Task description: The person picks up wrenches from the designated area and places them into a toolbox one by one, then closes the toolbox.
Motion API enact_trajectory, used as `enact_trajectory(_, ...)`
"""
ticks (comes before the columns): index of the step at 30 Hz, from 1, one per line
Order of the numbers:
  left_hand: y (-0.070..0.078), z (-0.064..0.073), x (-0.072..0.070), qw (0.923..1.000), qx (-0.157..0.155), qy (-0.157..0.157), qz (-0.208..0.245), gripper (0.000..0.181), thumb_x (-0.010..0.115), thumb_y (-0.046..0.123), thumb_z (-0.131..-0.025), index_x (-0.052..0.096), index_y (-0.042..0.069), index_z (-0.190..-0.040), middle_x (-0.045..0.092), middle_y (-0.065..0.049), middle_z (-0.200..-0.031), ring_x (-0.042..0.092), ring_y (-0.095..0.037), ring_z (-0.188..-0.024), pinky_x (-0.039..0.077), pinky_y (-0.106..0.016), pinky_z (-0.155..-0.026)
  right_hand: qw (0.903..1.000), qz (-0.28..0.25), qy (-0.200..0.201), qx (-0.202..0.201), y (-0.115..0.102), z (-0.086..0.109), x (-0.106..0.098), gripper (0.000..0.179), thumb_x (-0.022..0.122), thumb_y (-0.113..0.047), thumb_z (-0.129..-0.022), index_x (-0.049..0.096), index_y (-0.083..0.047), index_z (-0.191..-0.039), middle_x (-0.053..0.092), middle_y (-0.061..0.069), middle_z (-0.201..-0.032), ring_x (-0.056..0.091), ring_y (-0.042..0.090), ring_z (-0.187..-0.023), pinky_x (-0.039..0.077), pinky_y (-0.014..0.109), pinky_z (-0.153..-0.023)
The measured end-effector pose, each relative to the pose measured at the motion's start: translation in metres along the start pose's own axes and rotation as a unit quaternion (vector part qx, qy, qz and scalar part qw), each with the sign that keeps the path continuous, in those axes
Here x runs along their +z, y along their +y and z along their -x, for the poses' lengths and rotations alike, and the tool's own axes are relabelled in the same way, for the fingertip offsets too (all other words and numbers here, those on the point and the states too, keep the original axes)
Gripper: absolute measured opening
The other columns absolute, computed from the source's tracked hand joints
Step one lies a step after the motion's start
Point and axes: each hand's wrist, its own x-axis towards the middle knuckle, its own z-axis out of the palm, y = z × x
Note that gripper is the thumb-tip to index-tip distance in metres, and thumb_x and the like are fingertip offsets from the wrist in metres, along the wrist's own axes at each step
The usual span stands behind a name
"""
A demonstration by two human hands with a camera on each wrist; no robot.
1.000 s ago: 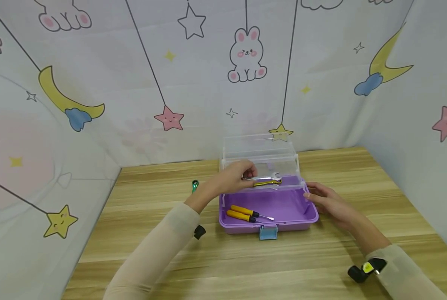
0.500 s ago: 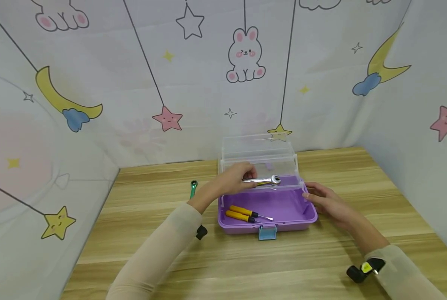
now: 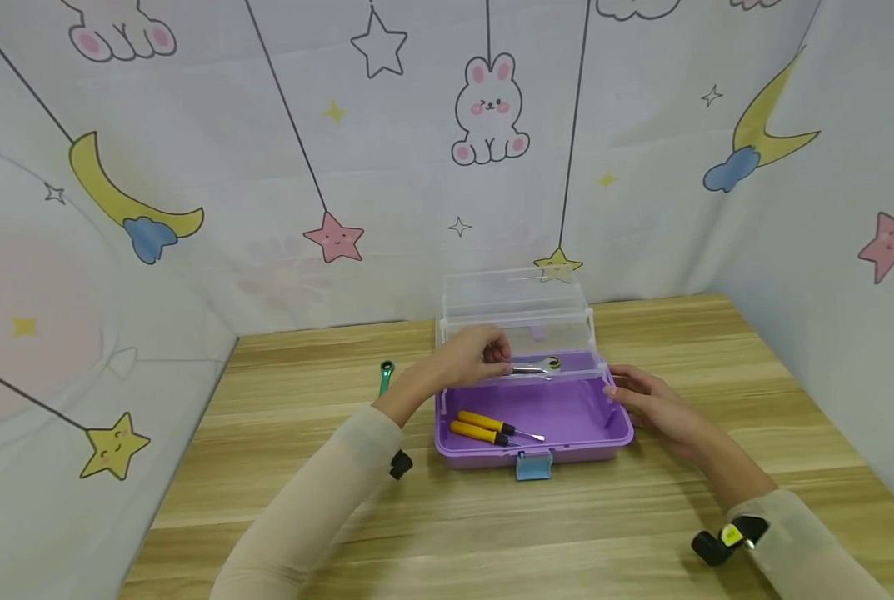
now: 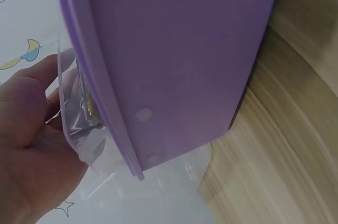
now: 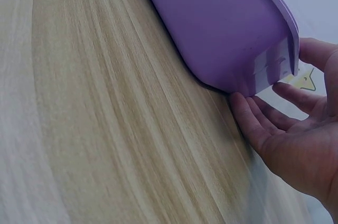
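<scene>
2 screwdrivers lie lower-centre. Left hand curls at a silver wrench, grip unclear; right hand, loosely spread, touches the toolbox.

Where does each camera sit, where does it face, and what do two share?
Head: worn there, facing forward and down at the purple toolbox; left hand, right hand and both sleeves show.
Left wrist: mounted there, facing the purple toolbox's outside and the clear tray; only left hand.
Right wrist: mounted there, facing the purple toolbox's outside and wooden tabletop; only right hand.
Shared: both wrist views show the purple toolbox.
</scene>
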Motion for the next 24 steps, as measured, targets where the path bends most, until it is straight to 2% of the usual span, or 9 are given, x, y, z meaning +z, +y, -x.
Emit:
enact_trajectory(3, 0.0, 0.006, -0.004, 0.9999, 0.003, 0.007, 0.007, 0.017, 0.076, 0.02, -0.1, 0.068, 0.009, -0.11, 0.067, -0.001, -0.102, 0.063, -0.014, -0.094, 0.055, -0.024, -0.084, 1.0, 0.001, -0.001, 0.0, 0.0, 0.0, 0.0, 0.068, 0.062, -0.031, -0.109, 0.032, 0.001, -0.161, 0.033, 0.031, -0.163, 0.053, 0.031, -0.135, 0.054, 0.031, -0.099)
enact_trajectory(9, -0.001, 0.02, -0.017, 0.999, 0.031, 0.028, 0.016, 0.023, 0.075, 0.018, -0.101, 0.067, 0.003, -0.117, 0.066, -0.005, -0.106, 0.062, -0.017, -0.097, 0.056, -0.026, -0.085, 1.0, -0.002, 0.002, 0.0, 0.001, -0.001, 0.0, 0.067, 0.061, -0.03, -0.109, 0.032, 0.001, -0.161, 0.034, 0.03, -0.163, 0.056, 0.028, -0.132, 0.055, 0.032, -0.099)
enact_trajectory(14, -0.008, 0.035, -0.031, 0.9977, 0.022, 0.043, 0.047, 0.027, 0.074, 0.018, -0.102, 0.066, 0.0, -0.12, 0.066, -0.007, -0.109, 0.061, -0.019, -0.099, 0.055, -0.031, -0.087, 1.0, 0.0, -0.001, 0.0, -0.001, -0.002, 0.0, 0.068, 0.062, -0.031, -0.109, 0.032, 0.001, -0.161, 0.034, 0.03, -0.163, 0.054, 0.031, -0.134, 0.055, 0.033, -0.099)
enact_trajectory(18, -0.017, 0.046, -0.039, 0.9955, 0.017, 0.071, 0.062, 0.028, 0.076, 0.018, -0.101, 0.067, 0.001, -0.121, 0.066, -0.007, -0.109, 0.062, -0.02, -0.098, 0.055, -0.033, -0.085, 1.0, 0.003, 0.0, 0.0, 0.0, -0.001, -0.001, 0.068, 0.061, -0.031, -0.109, 0.032, 0.001, -0.161, 0.034, 0.031, -0.163, 0.055, 0.031, -0.133, 0.055, 0.032, -0.099)
enact_trajectory(24, -0.026, 0.064, -0.049, 0.9924, -0.01, 0.096, 0.076, 0.03, 0.077, 0.016, -0.1, 0.066, 0.0, -0.122, 0.067, -0.01, -0.111, 0.062, -0.023, -0.1, 0.056, -0.036, -0.086, 1.0, 0.004, -0.001, -0.003, 0.0, -0.001, 0.0, 0.067, 0.061, -0.03, -0.109, 0.031, 0.001, -0.161, 0.033, 0.031, -0.163, 0.053, 0.035, -0.136, 0.055, 0.033, -0.098)
